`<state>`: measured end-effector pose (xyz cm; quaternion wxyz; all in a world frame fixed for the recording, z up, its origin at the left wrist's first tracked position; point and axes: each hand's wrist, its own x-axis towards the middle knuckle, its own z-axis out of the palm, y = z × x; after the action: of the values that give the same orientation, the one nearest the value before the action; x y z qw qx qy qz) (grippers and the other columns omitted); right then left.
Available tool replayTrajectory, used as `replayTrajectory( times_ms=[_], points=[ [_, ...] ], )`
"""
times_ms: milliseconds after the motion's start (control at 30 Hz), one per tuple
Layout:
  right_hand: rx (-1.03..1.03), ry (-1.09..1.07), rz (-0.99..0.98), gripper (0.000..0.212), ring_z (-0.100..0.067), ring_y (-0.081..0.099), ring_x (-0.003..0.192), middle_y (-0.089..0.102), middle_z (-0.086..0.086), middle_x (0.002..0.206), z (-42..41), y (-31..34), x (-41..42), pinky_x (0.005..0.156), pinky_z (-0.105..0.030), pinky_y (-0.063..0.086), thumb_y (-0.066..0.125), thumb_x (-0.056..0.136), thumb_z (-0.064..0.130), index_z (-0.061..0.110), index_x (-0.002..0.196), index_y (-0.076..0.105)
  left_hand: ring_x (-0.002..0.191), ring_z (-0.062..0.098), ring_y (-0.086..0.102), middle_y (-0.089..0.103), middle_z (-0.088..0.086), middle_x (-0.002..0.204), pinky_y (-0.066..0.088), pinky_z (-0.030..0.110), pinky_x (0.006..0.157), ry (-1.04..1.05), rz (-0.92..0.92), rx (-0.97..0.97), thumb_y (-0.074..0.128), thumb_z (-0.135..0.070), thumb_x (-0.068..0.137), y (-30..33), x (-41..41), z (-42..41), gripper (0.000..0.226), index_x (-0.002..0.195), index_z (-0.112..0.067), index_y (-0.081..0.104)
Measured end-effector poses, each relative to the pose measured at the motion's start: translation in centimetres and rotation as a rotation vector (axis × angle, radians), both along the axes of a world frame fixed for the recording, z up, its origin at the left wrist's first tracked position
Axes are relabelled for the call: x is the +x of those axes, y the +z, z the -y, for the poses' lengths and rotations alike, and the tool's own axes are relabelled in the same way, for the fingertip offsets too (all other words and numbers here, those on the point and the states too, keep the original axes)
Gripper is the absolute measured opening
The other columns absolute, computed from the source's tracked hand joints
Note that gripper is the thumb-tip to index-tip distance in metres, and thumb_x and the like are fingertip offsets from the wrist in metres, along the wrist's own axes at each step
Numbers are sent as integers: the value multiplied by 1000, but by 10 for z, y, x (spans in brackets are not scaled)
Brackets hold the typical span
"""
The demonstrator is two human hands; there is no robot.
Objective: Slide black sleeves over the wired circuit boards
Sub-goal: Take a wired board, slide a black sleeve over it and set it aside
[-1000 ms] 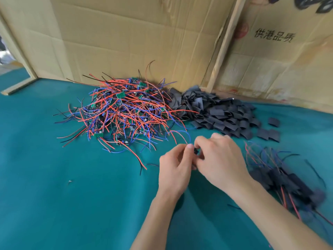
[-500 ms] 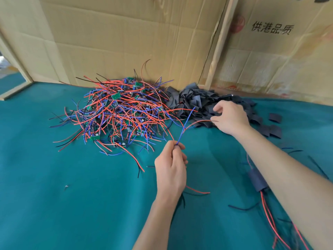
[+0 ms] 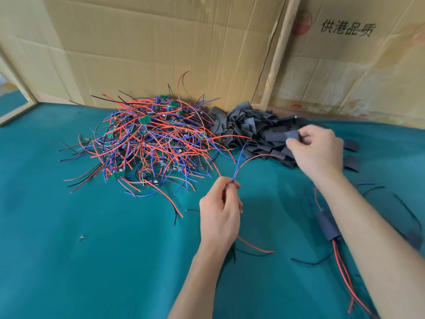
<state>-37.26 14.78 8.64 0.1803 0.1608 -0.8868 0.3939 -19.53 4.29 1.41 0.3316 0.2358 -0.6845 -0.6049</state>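
A tangled heap of small green circuit boards with red, blue and black wires (image 3: pixel 149 143) lies on the teal cloth, left of centre. A pile of flat black sleeves (image 3: pixel 255 132) sits just to its right. My left hand (image 3: pixel 220 210) grips one wired board in its fist; red and blue wires (image 3: pixel 239 166) stick up from the fingers and a red wire trails out below. The board itself is hidden in the hand. My right hand (image 3: pixel 315 148) pinches a black sleeve (image 3: pixel 291 135) at the pile's right side.
A sleeved board with red wires (image 3: pixel 326 226) lies beside my right forearm, with loose wire ends around it. Two stray sleeves (image 3: pixel 350 155) lie right of the pile. Cardboard walls (image 3: pixel 161 42) stand close behind both piles. The teal cloth (image 3: pixel 92 261) covers the whole table.
My hands have parted. The right hand went from the left hand to the sleeve pile and now pinches a sleeve. The left hand stays put, holding the wired board.
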Motion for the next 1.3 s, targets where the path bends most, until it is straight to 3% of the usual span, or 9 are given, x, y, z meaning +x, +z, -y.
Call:
replayTrajectory(
  times_ms=[300, 367, 500, 633, 767, 900, 1000, 1067, 1300],
  points=[
    [283, 355, 80, 27, -29, 54, 70, 49, 11, 63, -19, -58, 83, 61, -37, 35, 81, 76, 17, 18, 90, 58, 48, 16, 60, 64, 1, 58, 51, 28, 48, -58, 27, -54, 51, -24, 103, -1, 1, -2, 20, 85, -31, 55],
    [248, 414, 172, 33, -11, 52, 61, 52, 12, 59, -25, -53, 77, 58, -27, 38, 88, 72, 26, 22, 88, 59, 52, 20, 65, 68, 3, 62, 55, 31, 50, -73, 13, -50, 52, -30, 102, -2, 1, -2, 19, 83, -30, 55],
    [201, 477, 228, 42, -6, 57, 61, 59, 12, 64, -34, -50, 75, 58, -14, 41, 95, 66, 27, 26, 89, 59, 70, 22, 71, 73, 0, 75, 60, 41, 69, -96, -15, -83, 52, -31, 98, -5, -1, -1, 19, 81, -23, 58],
    [-20, 389, 275, 30, -6, 58, 51, 67, 7, 61, -40, -51, 75, 55, -12, 43, 94, 67, 31, 36, 86, 70, 69, 27, 67, 71, 3, 72, 57, 37, 69, -142, -29, -146, 52, -23, 99, -8, -1, 0, 13, 94, -23, 64],
    [-540, 424, 527, 19, -10, 61, 53, 74, 1, 71, -47, -47, 74, 50, -20, 49, 87, 76, 8, 16, 89, 77, 63, 22, 62, 69, 5, 67, 51, 23, 66, -191, -19, -131, 49, -10, 104, -9, 0, 1, 22, 107, -25, 64],
    [-957, 397, 713, 32, -17, 67, 61, 74, -8, 77, -51, -41, 74, 58, -22, 56, 87, 64, 21, 8, 90, 75, 59, 19, 57, 69, 7, 64, 48, 23, 63, -215, -19, -91, 47, -6, 102, -9, 0, 0, 25, 103, -25, 64],
    [-1118, 329, 752, 8, -18, 71, 66, 74, -7, 76, -51, -39, 72, 65, -23, 59, 84, 72, 17, 17, 67, 77, 57, 19, 54, 69, 8, 64, 48, 24, 60, -221, -26, -82, 47, -8, 101, -9, 1, 1, 24, 102, -27, 63],
    [-1209, 316, 776, 22, -19, 72, 69, 73, -6, 76, -53, -37, 70, 68, -23, 59, 82, 75, 14, 21, 57, 74, 57, 20, 54, 69, 8, 64, 48, 25, 59, -222, -32, -76, 47, -9, 102, -9, 0, 1, 24, 101, -28, 63],
    [-1349, 406, 836, 19, -23, 75, 75, 74, -6, 77, -55, -35, 71, 68, -25, 60, 81, 69, 10, 20, 62, 66, 58, 31, 58, 70, 9, 65, 49, 25, 57, -197, -44, -49, 48, -8, 103, -6, 0, -1, 29, 96, -32, 63]
  ],
)
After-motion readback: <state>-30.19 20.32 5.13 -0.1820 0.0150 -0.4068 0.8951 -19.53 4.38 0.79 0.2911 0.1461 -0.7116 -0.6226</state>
